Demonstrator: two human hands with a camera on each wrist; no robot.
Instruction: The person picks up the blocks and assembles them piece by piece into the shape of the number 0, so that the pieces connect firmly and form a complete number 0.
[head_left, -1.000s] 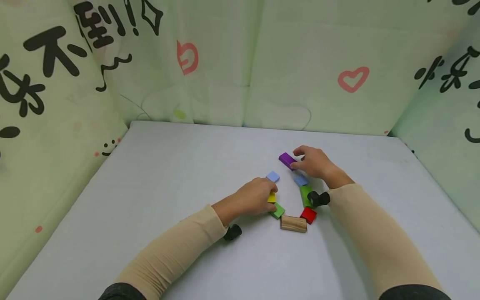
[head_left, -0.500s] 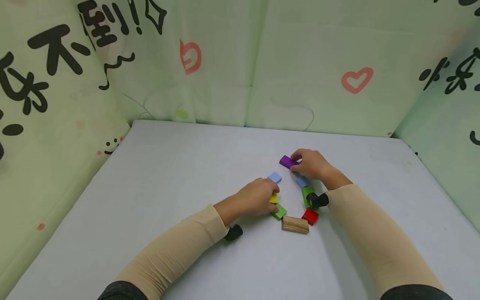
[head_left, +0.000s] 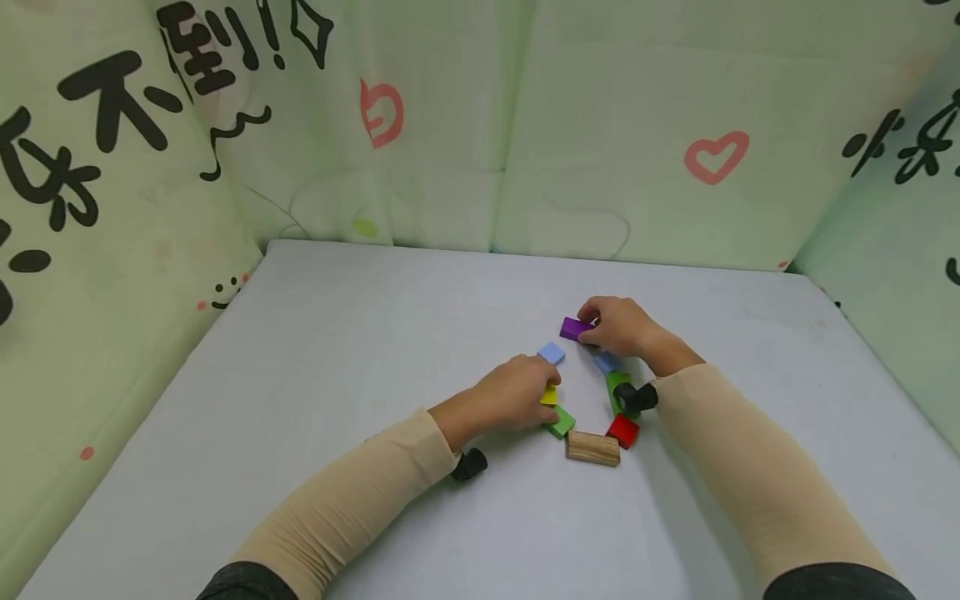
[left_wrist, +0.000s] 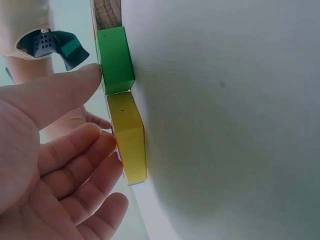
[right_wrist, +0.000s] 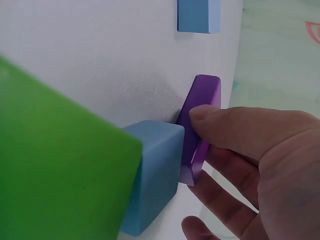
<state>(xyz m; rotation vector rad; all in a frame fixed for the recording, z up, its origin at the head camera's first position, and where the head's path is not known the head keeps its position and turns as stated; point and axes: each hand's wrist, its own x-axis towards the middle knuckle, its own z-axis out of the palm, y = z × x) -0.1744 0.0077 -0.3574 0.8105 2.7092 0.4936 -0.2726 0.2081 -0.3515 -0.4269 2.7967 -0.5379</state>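
A purple block (right_wrist: 198, 105) is pinched between the thumb and fingers of my right hand (head_left: 622, 326). One end of it lies against a blue block (right_wrist: 160, 167) in the right wrist view. My left hand (head_left: 510, 393) touches two blocks: its thumb rests on the green block (left_wrist: 116, 60), and its loosely bent fingertips lie along the yellow block (left_wrist: 127, 135). Those two blocks stand end to end. A second light blue block (head_left: 552, 353) sits beyond the left fingers, apart from the purple one.
A wooden block (head_left: 592, 448), a red block (head_left: 623, 431) and another green block (head_left: 617, 387) continue the ring of blocks on the white table (head_left: 375, 317). A printed curtain (head_left: 450, 125) encloses the table's back and sides.
My right hand has turned the purple block and drawn it slightly nearer, toward the blue blocks. The left hand stays in place on the green and yellow blocks.
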